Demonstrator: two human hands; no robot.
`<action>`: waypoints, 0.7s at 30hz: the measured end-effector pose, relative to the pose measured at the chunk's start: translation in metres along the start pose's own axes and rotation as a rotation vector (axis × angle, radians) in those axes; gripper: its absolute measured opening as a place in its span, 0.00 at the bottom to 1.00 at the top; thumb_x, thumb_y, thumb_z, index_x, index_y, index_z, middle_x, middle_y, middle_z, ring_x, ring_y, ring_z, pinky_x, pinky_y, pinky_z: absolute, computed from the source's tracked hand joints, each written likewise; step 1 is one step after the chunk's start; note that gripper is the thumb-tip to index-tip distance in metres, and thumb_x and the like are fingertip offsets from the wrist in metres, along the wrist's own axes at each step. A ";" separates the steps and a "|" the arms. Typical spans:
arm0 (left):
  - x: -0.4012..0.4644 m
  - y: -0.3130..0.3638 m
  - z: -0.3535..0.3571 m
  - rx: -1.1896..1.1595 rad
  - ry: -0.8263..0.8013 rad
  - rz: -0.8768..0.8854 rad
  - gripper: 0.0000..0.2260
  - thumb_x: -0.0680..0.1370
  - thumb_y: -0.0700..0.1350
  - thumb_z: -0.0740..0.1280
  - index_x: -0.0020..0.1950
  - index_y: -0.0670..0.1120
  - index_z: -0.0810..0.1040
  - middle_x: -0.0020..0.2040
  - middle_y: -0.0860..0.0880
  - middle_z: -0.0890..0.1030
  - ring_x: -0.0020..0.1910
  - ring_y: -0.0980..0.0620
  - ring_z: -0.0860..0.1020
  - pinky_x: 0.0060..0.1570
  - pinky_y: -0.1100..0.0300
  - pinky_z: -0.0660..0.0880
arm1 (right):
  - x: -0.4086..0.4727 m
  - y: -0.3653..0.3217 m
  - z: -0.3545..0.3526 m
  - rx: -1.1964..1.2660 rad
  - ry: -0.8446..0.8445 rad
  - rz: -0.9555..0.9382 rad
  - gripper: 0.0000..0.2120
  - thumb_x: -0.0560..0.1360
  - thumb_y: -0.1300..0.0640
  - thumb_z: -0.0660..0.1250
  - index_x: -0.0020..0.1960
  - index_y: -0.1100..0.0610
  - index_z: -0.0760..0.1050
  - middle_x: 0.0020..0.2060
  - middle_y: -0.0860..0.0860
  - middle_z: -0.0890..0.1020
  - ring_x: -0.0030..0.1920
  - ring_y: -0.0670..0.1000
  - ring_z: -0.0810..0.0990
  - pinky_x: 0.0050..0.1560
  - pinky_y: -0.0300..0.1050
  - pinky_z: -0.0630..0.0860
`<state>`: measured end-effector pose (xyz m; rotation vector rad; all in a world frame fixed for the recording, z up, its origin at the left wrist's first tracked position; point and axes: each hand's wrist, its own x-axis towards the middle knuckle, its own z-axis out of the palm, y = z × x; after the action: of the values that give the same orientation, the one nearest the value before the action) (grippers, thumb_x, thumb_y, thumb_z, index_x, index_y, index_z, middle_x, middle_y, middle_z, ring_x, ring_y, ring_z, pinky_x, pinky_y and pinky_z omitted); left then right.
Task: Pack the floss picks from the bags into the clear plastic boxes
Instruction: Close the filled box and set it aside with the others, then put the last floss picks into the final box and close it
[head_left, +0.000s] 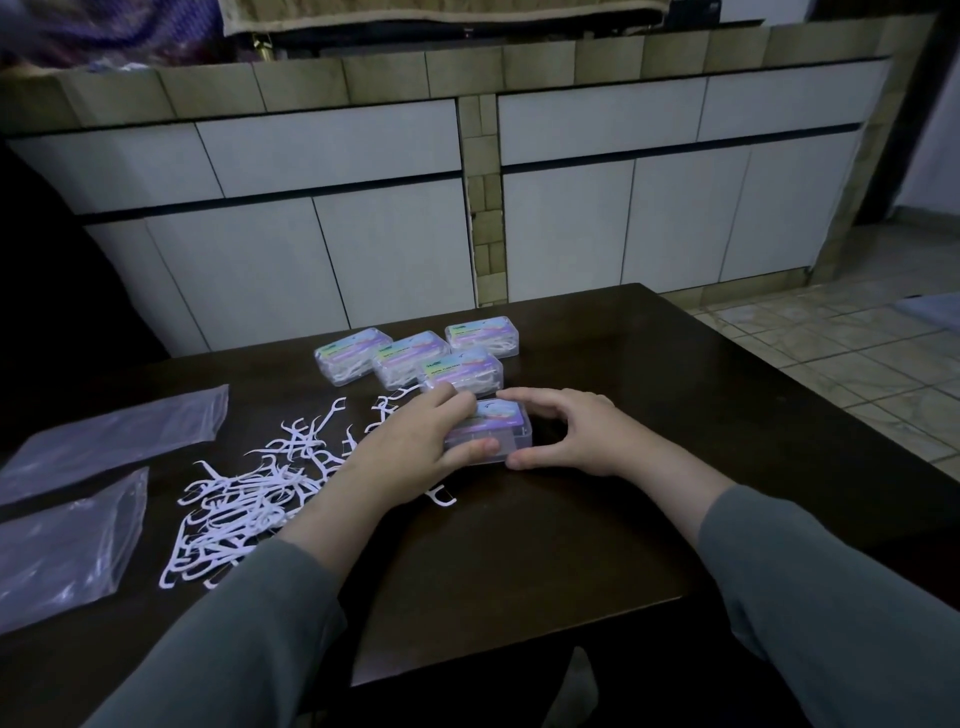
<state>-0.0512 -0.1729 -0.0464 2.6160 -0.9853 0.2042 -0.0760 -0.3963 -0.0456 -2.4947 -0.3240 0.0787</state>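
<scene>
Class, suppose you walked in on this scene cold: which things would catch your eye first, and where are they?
First, the two hands at the table's middle: the left hand grips a clear plastic box, while the right hand curves beside it. Next, the white loose floss picks strewn to the left, beside two flat clear bags. Behind the hands sit four filled boxes.
</scene>
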 end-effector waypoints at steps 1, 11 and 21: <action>0.000 0.000 0.000 -0.005 0.001 -0.007 0.16 0.77 0.61 0.61 0.55 0.50 0.71 0.51 0.54 0.70 0.48 0.57 0.70 0.43 0.66 0.67 | 0.000 0.000 0.001 0.002 -0.003 0.003 0.36 0.69 0.38 0.72 0.72 0.32 0.59 0.70 0.40 0.71 0.73 0.47 0.64 0.71 0.52 0.56; 0.001 0.006 -0.003 -0.104 0.133 -0.096 0.16 0.77 0.63 0.55 0.45 0.52 0.70 0.42 0.54 0.74 0.42 0.57 0.72 0.37 0.59 0.66 | 0.003 0.004 0.002 -0.041 -0.025 0.039 0.41 0.68 0.34 0.70 0.75 0.33 0.52 0.70 0.39 0.70 0.74 0.53 0.60 0.72 0.54 0.55; -0.002 -0.007 -0.003 -0.442 0.368 -0.350 0.04 0.81 0.54 0.60 0.48 0.56 0.68 0.38 0.53 0.82 0.35 0.55 0.78 0.35 0.57 0.71 | 0.001 0.003 0.006 0.040 0.060 0.005 0.32 0.64 0.38 0.76 0.59 0.37 0.59 0.59 0.34 0.77 0.56 0.42 0.72 0.63 0.47 0.66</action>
<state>-0.0476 -0.1658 -0.0461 2.1882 -0.3840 0.3230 -0.0756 -0.3955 -0.0523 -2.4526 -0.2889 0.0123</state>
